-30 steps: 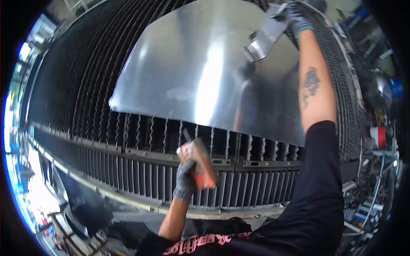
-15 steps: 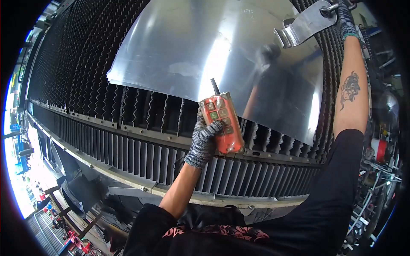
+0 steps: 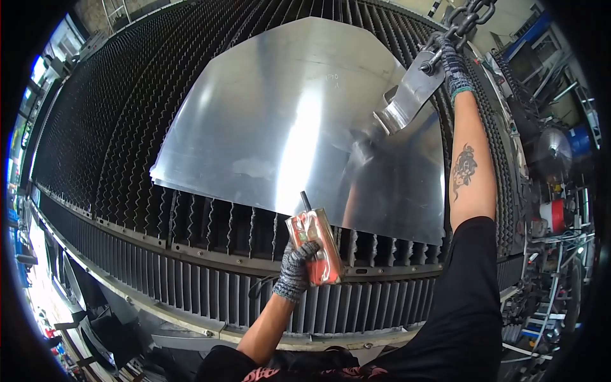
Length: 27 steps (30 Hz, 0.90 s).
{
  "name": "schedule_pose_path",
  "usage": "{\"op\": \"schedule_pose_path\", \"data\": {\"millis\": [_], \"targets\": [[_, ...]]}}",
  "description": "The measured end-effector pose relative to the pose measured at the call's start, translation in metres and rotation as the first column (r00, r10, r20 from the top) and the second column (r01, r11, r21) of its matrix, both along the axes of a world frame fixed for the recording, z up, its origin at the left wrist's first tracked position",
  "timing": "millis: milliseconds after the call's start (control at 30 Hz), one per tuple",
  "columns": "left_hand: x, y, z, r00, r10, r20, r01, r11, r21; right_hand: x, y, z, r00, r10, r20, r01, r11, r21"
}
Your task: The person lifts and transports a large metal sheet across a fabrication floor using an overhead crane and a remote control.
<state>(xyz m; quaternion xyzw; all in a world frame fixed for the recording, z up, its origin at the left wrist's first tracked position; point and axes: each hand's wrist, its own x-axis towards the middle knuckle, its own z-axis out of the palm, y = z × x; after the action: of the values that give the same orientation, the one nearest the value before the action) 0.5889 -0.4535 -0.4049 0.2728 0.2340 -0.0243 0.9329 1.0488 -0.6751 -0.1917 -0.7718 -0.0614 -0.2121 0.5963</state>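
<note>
Clasps the remote (image 3: 319, 251) in the left hand (image 3: 294, 270), with the thumb on its face. Wraps the right hand (image 3: 454, 69) around the lower end of the chain (image 3: 468, 25), beside the hook (image 3: 412, 94). Beyond, shows the sheet (image 3: 254, 121) flat on the bed (image 3: 207, 253), inside its near edge. Looks heavy, slick, slightly bendy; best taken by 2 opposite edges.

A smooth, glossy metal sheet (image 3: 254, 127) is seen; clear, shiny plastic is wrapped around the red remote (image 3: 321, 254).
</note>
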Motion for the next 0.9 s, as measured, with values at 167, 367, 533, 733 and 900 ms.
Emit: {"op": "schedule_pose_path", "data": {"millis": [167, 367, 533, 733, 900], "targets": [[-0.016, -0.002, -0.003, 1.000, 0.022, -0.013, -0.022, 1.000, -0.008, 0.023, -0.001, -0.008, 0.999, 0.049, -0.017, -0.050, 0.995, -0.083], [-0.017, 0.009, -0.002, 1.000, 0.030, 0.008, -0.030, 1.000, 0.005, 0.056, 0.016, -0.019, 0.991, 0.027, -0.129, -0.051, 0.981, -0.186], [-0.010, 0.021, 0.003, 0.996, 0.085, -0.029, -0.087, 0.994, -0.069, 0.055, 0.045, -0.014, 0.991, 0.064, -0.116, -0.092, 0.962, -0.258], [-0.013, 0.028, 0.006, 0.993, 0.112, -0.029, -0.111, 0.994, 0.018, 0.055, 0.061, -0.009, 0.993, 0.059, -0.103, -0.091, 0.935, -0.344], [-0.007, 0.026, 0.005, 0.995, 0.100, 0.018, -0.101, 0.994, 0.040, 0.046, 0.075, -0.018, 0.996, 0.031, -0.080, -0.063, 0.898, -0.435]]}}
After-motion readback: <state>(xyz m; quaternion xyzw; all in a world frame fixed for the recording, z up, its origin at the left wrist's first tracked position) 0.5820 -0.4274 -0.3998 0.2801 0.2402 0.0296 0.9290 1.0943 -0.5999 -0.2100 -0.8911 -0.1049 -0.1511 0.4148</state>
